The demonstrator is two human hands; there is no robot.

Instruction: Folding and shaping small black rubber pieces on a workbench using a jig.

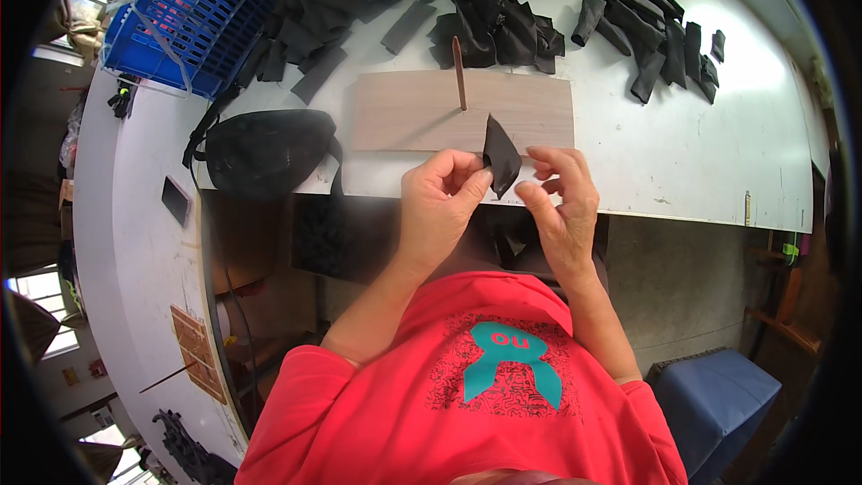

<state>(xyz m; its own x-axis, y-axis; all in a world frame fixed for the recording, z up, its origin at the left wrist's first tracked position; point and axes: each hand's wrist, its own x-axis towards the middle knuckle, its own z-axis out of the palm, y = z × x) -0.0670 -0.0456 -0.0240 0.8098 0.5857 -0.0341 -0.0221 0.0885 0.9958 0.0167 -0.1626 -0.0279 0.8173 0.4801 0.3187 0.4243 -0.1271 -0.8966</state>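
Note:
My left hand (437, 202) and my right hand (561, 202) both pinch a small black fabric piece (500, 158) between thumb and fingers, just above the near edge of the white table (682, 153). The piece stands up, pointed at the top. Behind it a pale wooden board (404, 112) lies flat, with a thin brown upright stick (459, 72) rising from its middle. Piles of black fabric pieces (489, 13) lie beyond the board.
A blue plastic crate (193, 9) sits at the far left. A black bag (260, 153) lies left of the board. More black pieces (660, 40) spread to the far right. A blue stool (714, 400) stands at my lower right.

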